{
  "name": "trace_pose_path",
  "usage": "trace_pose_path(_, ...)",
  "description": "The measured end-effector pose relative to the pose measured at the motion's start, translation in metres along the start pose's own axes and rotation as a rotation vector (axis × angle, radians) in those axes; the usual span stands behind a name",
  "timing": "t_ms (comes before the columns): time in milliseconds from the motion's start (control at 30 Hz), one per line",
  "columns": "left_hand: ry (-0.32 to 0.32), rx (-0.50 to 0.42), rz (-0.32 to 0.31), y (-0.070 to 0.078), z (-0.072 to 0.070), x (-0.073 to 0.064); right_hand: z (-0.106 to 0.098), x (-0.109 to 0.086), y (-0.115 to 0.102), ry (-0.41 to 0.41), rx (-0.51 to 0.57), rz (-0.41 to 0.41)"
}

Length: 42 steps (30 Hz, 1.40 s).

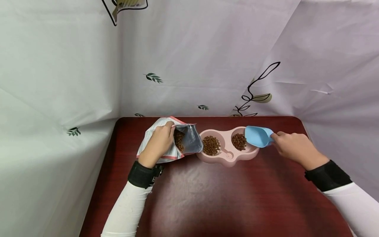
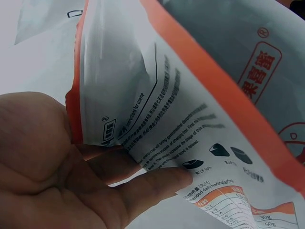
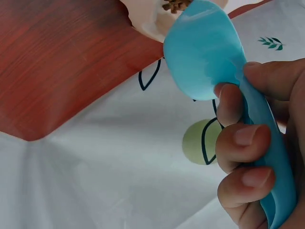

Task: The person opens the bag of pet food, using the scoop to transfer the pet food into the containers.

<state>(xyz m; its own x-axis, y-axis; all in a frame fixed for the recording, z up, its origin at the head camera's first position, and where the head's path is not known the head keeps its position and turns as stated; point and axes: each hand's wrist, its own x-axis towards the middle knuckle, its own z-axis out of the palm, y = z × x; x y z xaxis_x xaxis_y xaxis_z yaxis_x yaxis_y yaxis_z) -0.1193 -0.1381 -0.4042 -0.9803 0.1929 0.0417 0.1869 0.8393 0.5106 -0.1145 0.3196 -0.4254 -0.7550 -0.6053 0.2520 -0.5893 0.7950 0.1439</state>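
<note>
My left hand (image 1: 159,140) grips the top edge of a white and red pet food bag (image 2: 190,119), whose mouth gapes to the right and shows brown kibble (image 1: 179,140) inside. In the left wrist view the fingers curl against the printed side. Beside the bag stands a pink double bowl (image 1: 228,158) with kibble in both hollows. My right hand (image 1: 291,146) holds a light blue scoop (image 1: 257,136) by its handle, fingers wrapped round it in the right wrist view. The scoop's front lies over the bowl's right hollow, and no kibble shows in its visible pan.
Everything stands near the back edge of a dark red table (image 1: 207,200). White cloth (image 1: 192,59) with leaf prints hangs behind the table and along both sides. The bag's opening meets the bowl's left rim.
</note>
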Motion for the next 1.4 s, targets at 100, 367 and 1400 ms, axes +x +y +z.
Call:
trace_pose_path(100, -0.002, -0.001, -0.004, 0.001, 0.0, 0.0, 0.0, -0.001, -0.001, 0.054, -0.027, -0.034)
trace_pose_path(367, -0.005, -0.01, -0.002, -0.001, 0.0, 0.0, 0.004, -0.008, 0.0, 0.13, -0.044, -0.043)
trace_pose_path(1400, -0.012, -0.005, -0.009, -0.001, 0.002, 0.0, 0.065, -0.08, -0.041, 0.191, 1.323, 0.975)
